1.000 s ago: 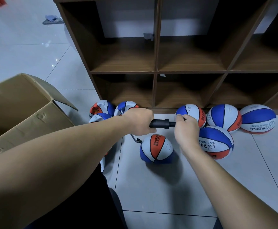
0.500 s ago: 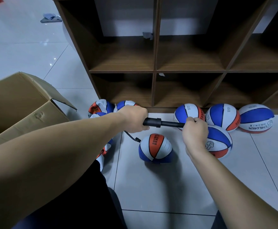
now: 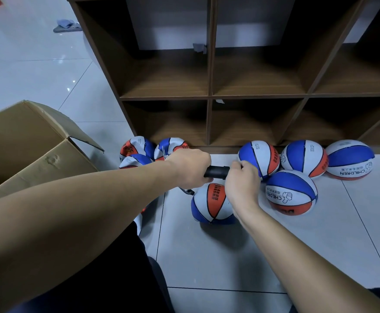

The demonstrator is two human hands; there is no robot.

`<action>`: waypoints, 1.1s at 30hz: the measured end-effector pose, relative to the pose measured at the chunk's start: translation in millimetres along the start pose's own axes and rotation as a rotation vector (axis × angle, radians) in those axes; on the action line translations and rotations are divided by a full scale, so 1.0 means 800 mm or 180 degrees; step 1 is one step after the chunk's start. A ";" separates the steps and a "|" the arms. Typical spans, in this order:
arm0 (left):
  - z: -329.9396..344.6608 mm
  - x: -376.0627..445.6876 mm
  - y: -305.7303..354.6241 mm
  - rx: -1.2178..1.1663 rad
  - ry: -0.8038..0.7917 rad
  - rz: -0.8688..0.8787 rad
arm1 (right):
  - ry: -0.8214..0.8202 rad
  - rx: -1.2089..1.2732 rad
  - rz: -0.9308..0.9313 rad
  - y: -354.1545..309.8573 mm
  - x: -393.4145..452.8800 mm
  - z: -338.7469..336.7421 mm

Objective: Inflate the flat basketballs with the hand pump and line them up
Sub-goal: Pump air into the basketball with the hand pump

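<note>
Views: one. Head-worn wide-angle camera, set above the person's forearms, facing forward and steeply down at the tiled floor (image 3: 207, 256).

Near field: both forearms enter from the bottom edge and converge at mid-frame, where the left hand (image 3: 188, 167) and right hand (image 3: 241, 186) meet; dark clothing fills the lower left corner.

Middle field: basketballs (image 3: 290, 193) on the floor just past the hands.

Far field: wooden cubby shelf (image 3: 209, 96) across the upper half, seen from above and in front; its uprights splay outward with lens distortion.

Left margin: open cardboard box (image 3: 26, 150), cropped by the frame.

Shared coverage: none, with a single view only.
</note>
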State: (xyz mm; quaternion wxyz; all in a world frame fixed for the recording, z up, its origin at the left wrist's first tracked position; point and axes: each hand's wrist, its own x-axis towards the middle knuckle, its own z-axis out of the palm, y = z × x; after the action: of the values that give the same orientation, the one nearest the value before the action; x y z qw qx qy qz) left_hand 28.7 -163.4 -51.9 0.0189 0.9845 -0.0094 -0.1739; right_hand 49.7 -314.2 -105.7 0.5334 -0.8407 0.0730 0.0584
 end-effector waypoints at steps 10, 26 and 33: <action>0.008 0.006 -0.003 -0.0081 -0.0100 -0.0010 | -0.0389 0.0121 0.0091 0.008 0.013 -0.008; 0.007 0.014 -0.044 0.0015 -0.0136 -0.0161 | 0.0345 0.0180 0.0414 0.016 0.048 -0.052; 0.008 0.010 -0.012 -0.0091 -0.0060 -0.0116 | 0.0411 0.0112 0.0174 0.005 0.025 -0.028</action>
State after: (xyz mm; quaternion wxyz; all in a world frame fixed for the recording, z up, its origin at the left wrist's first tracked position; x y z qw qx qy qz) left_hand 34.6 -154.1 -60.8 0.0297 0.9825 0.0109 -0.1836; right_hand 69.4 -337.1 -103.5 0.5406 -0.8308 0.1312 0.0172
